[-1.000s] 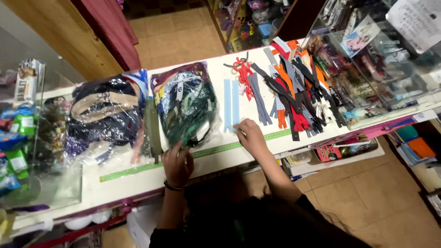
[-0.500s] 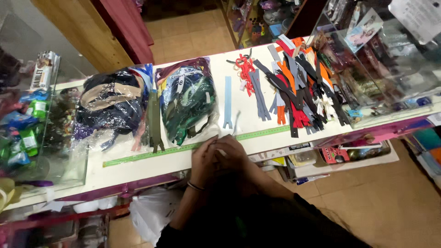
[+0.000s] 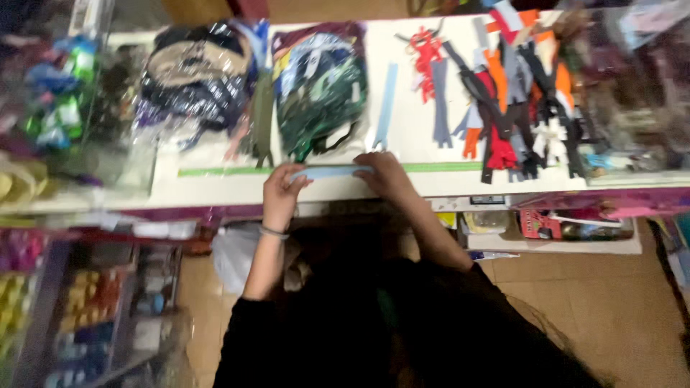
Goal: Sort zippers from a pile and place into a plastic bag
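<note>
Hands level, stretching blue zipper

**Hands part and stretch a light blue zipper along the counter edge**

The left hand and right hand, clasped together half a second ago, now sit apart, each gripping one end of a light blue zipper pulled flat along the green measuring strip. A second ago the right hand rested further right on the white counter. The view sits closer and more blurred.
</note>
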